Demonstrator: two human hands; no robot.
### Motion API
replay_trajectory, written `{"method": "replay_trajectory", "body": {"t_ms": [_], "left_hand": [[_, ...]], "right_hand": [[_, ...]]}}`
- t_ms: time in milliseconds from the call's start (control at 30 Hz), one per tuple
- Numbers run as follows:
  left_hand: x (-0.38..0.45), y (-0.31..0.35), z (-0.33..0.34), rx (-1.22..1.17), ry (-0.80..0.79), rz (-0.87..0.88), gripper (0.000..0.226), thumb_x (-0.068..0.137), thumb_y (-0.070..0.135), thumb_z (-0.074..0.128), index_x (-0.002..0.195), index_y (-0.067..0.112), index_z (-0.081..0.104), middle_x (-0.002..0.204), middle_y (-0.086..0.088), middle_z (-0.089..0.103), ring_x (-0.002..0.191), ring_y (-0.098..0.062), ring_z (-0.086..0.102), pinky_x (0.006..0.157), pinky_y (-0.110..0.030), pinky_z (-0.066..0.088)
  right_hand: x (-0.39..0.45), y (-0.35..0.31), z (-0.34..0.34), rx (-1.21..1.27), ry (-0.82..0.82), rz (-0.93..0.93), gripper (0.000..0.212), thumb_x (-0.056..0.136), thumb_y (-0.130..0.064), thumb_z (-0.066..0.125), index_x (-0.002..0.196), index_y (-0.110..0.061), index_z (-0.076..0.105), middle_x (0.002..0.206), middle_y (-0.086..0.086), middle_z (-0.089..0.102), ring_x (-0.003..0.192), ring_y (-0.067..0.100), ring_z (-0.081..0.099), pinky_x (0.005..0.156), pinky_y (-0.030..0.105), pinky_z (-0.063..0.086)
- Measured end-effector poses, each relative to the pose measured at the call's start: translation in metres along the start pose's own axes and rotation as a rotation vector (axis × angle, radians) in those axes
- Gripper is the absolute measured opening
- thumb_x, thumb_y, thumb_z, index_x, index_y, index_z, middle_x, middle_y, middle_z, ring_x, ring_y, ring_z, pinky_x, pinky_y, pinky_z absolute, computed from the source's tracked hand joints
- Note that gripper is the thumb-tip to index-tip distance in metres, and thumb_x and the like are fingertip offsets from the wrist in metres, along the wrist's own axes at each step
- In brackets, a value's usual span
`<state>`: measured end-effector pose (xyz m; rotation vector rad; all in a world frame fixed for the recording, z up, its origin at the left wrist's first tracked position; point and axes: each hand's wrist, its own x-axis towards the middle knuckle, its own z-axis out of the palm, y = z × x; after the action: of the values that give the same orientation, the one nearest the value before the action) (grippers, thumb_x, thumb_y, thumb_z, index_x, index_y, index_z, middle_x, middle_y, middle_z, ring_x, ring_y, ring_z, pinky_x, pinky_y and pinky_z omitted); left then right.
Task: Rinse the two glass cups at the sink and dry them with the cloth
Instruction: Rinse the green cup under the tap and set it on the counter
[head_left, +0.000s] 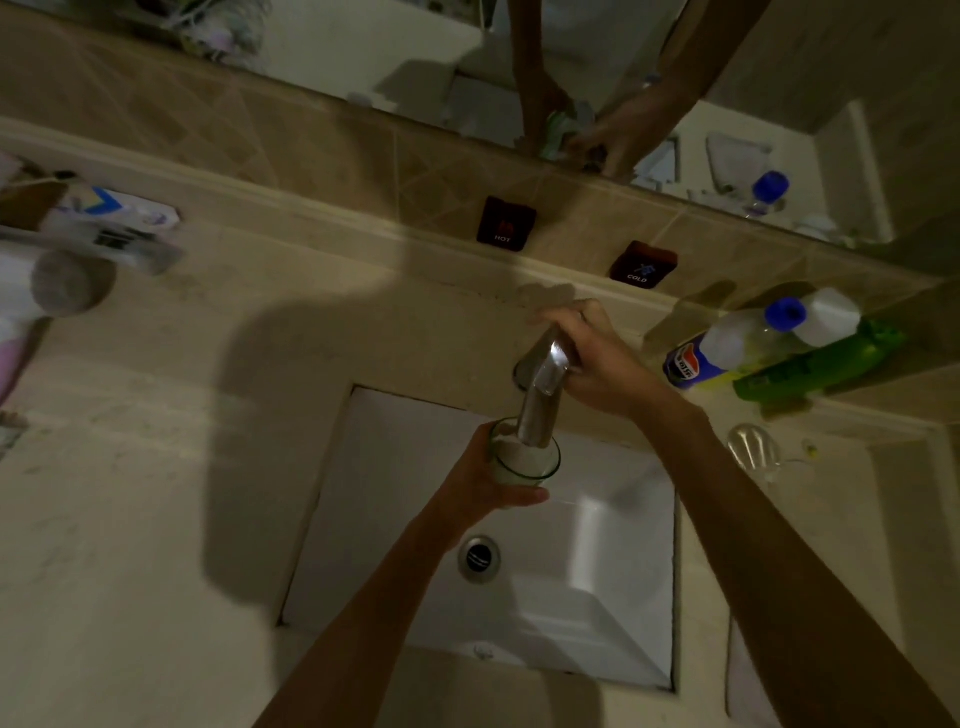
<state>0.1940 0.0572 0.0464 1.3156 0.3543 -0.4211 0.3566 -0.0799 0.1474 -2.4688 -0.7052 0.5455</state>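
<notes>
My left hand holds a glass cup upright under the spout of the metal tap, over the white square sink. The cup looks filled with foamy white water. My right hand grips the tap's lever at the top. A second glass cup lies on the counter to the right of the sink. No cloth shows on the counter.
A clear bottle with a blue cap and a green bottle lie at the right by the wall. Hot and cold labels sit on the tiles. Toiletries crowd the far left. The drain is in the basin.
</notes>
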Motion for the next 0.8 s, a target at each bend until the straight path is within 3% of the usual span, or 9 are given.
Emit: {"method": "replay_trajectory", "body": {"t_ms": [67, 133, 233, 333, 433, 500, 633, 733, 800], "left_hand": [[0.000, -0.004, -0.002, 0.004, 0.003, -0.012, 0.090, 0.062, 0.014, 0.096, 0.135, 0.030, 0.046, 0.135, 0.000, 0.052, 0.118, -0.019, 0.059, 0.075, -0.028, 0.060], [0.000, -0.009, -0.002, -0.016, 0.001, -0.026, 0.089, 0.063, 0.011, 0.095, 0.134, 0.029, 0.047, 0.136, -0.001, 0.051, 0.119, -0.020, 0.059, 0.074, -0.026, 0.058], [-0.002, -0.013, -0.003, -0.059, -0.001, -0.051, 0.086, 0.062, 0.009, 0.095, 0.132, 0.029, 0.048, 0.138, -0.006, 0.050, 0.117, -0.026, 0.060, 0.075, -0.032, 0.059], [-0.004, -0.013, -0.002, -0.055, -0.021, -0.029, 0.079, 0.059, 0.020, 0.093, 0.125, 0.039, 0.055, 0.128, -0.001, 0.060, 0.106, -0.020, 0.066, 0.077, -0.044, 0.062], [-0.006, -0.012, -0.003, -0.076, -0.064, -0.011, 0.078, 0.066, 0.020, 0.088, 0.135, 0.027, 0.053, 0.129, -0.009, 0.064, 0.111, -0.023, 0.067, 0.085, -0.048, 0.059], [-0.008, -0.012, -0.007, -0.146, -0.130, -0.018, 0.072, 0.078, 0.013, 0.080, 0.143, 0.018, 0.049, 0.135, -0.014, 0.063, 0.120, -0.028, 0.064, 0.092, -0.045, 0.057], [-0.010, -0.017, -0.019, -0.220, -0.240, -0.028, 0.062, 0.094, -0.002, 0.065, 0.150, 0.018, 0.047, 0.145, -0.012, 0.059, 0.133, -0.033, 0.056, 0.107, -0.053, 0.049], [-0.006, -0.024, -0.025, -0.215, -0.210, -0.075, 0.070, 0.091, -0.012, 0.062, 0.151, 0.020, 0.045, 0.152, -0.004, 0.053, 0.140, -0.024, 0.050, 0.109, -0.055, 0.047], [-0.001, -0.026, -0.030, -0.206, -0.205, -0.083, 0.077, 0.088, -0.015, 0.065, 0.151, 0.023, 0.044, 0.155, 0.002, 0.049, 0.141, -0.017, 0.049, 0.106, -0.048, 0.052]], "right_hand": [[-0.022, 0.005, 0.013, 0.402, 0.111, 0.035, 0.082, 0.084, 0.008, 0.068, 0.148, -0.030, 0.031, 0.141, 0.005, 0.039, 0.123, 0.015, 0.053, 0.092, 0.027, 0.055], [-0.051, 0.013, 0.037, 0.743, 0.237, 0.150, 0.082, 0.088, 0.013, 0.061, 0.150, -0.028, 0.026, 0.146, 0.003, 0.042, 0.129, 0.012, 0.051, 0.093, 0.027, 0.055], [-0.097, 0.025, 0.078, 0.988, 0.255, 0.389, 0.066, 0.091, 0.018, 0.048, 0.142, -0.023, 0.043, 0.138, 0.004, 0.055, 0.134, 0.028, 0.050, 0.104, 0.045, 0.049], [-0.133, 0.026, 0.111, 1.032, 0.065, 0.443, 0.076, 0.079, 0.028, 0.044, 0.137, -0.019, 0.053, 0.143, 0.004, 0.057, 0.140, 0.027, 0.045, 0.112, 0.051, 0.042], [-0.146, 0.018, 0.126, 1.108, -0.019, 0.372, 0.088, 0.069, 0.008, 0.062, 0.149, -0.025, 0.044, 0.152, -0.008, 0.048, 0.140, 0.012, 0.045, 0.108, 0.046, 0.047], [-0.144, 0.017, 0.132, 1.116, -0.008, 0.341, 0.091, 0.070, 0.005, 0.069, 0.150, -0.028, 0.041, 0.153, -0.009, 0.046, 0.140, 0.012, 0.045, 0.106, 0.045, 0.049], [-0.131, 0.021, 0.137, 0.986, 0.046, 0.336, 0.086, 0.077, -0.008, 0.083, 0.147, -0.033, 0.042, 0.148, -0.008, 0.051, 0.138, 0.012, 0.047, 0.105, 0.034, 0.050], [-0.120, 0.022, 0.135, 0.911, 0.053, 0.358, 0.085, 0.074, -0.024, 0.089, 0.146, -0.033, 0.044, 0.144, -0.009, 0.055, 0.134, 0.012, 0.051, 0.102, 0.031, 0.052], [-0.115, 0.024, 0.135, 0.881, 0.050, 0.363, 0.084, 0.070, -0.028, 0.091, 0.142, -0.032, 0.049, 0.140, -0.009, 0.059, 0.131, 0.011, 0.055, 0.102, 0.032, 0.052]]}}
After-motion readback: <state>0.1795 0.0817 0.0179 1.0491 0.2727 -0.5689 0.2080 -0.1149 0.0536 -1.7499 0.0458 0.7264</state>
